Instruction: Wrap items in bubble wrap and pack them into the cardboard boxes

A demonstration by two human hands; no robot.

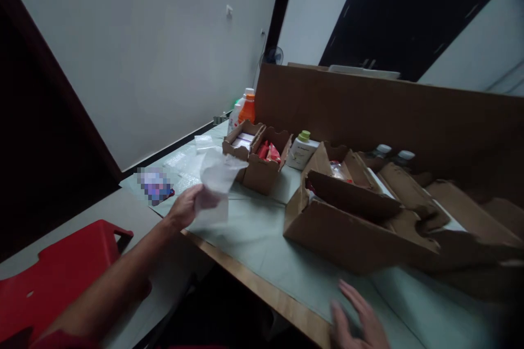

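Note:
My left hand (pixel 186 208) is closed on the edge of a thin, whitish translucent plastic bag (pixel 216 177), held up over the table's left part. Motion blurs the bag, and I cannot make out whether anything is inside. Low in the view, my right hand (pixel 360 319) is over the table's front edge with fingers apart and nothing in it. Nearest to it is a long open cardboard box (pixel 352 234). Beyond the bag lie several clear plastic packets (pixel 186 166) on the table (pixel 254 234).
Two small cardboard boxes (pixel 262 172) hold red and white packs. A white bottle with a green cap (pixel 302 151) stands beside them. An orange bottle (pixel 246 110) is further back. More open boxes (pixel 470 207) line the right, before a tall cardboard panel (pixel 368 103). A red chair (pixel 77 272) stands left.

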